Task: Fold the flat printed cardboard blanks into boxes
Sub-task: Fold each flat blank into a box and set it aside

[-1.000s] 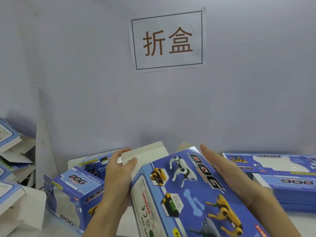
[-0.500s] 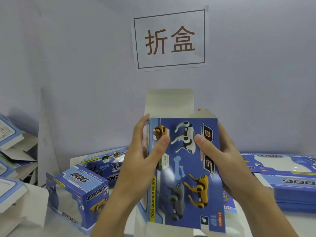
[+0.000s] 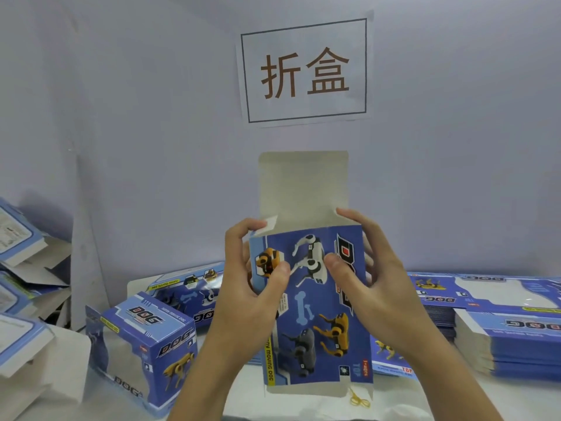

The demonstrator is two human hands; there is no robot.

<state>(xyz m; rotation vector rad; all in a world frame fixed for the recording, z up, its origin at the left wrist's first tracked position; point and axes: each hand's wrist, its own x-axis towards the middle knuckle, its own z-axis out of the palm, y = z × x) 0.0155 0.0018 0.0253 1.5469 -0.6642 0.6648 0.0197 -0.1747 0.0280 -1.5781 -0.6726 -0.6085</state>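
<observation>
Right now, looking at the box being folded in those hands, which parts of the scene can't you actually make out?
All from the head view:
- Back of the held box: it faces away; only the printed front shows.
- Fingers of the left hand and right hand: partly behind the box.
- Small print on the box: too small and blurred.
- Stack of flat blanks: cut off by the right edge.
- Folded boxes at far left: cut off by the left edge.

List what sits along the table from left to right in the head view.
Pile of half-folded boxes → folded box → left hand → held box → right hand → stack of flat blanks.
</observation>
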